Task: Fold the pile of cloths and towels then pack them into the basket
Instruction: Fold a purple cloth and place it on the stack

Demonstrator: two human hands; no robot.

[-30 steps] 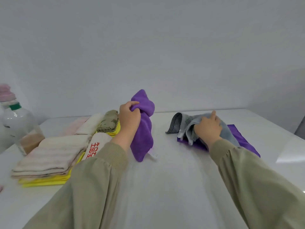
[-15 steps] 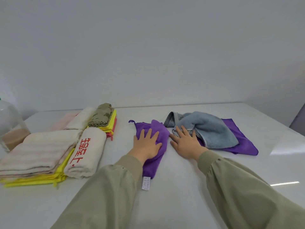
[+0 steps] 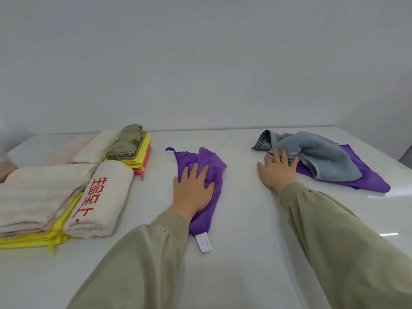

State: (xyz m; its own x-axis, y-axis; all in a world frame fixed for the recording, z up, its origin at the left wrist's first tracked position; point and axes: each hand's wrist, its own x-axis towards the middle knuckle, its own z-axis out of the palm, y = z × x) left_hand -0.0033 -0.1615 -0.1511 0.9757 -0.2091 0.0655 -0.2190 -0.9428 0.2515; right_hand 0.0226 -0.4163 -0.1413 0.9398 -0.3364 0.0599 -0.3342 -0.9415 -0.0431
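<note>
A folded purple cloth (image 3: pixel 209 162) with a white label lies on the white table (image 3: pixel 245 230) in the middle. My left hand (image 3: pixel 192 189) presses flat on it with fingers spread. To the right lies an unfolded pile: a grey-blue towel (image 3: pixel 321 157) over a second purple cloth (image 3: pixel 367 177) and a striped grey cloth (image 3: pixel 264 141). My right hand (image 3: pixel 277 170) lies flat on the table at the pile's left edge, fingertips touching the striped cloth. No basket is in view.
Folded stacks sit at the left: cream towels (image 3: pixel 38 190), a white towel with red characters (image 3: pixel 100 197), yellow cloths (image 3: pixel 26 240), and an olive cloth (image 3: pixel 128 141) on yellow and pink ones. A jar's edge (image 3: pixel 5 166) shows at far left.
My left hand laid the purple cloth down on the table and now presses it flat. My right hand let go of the grey-blue towel and now lies flat at the pile's edge.
</note>
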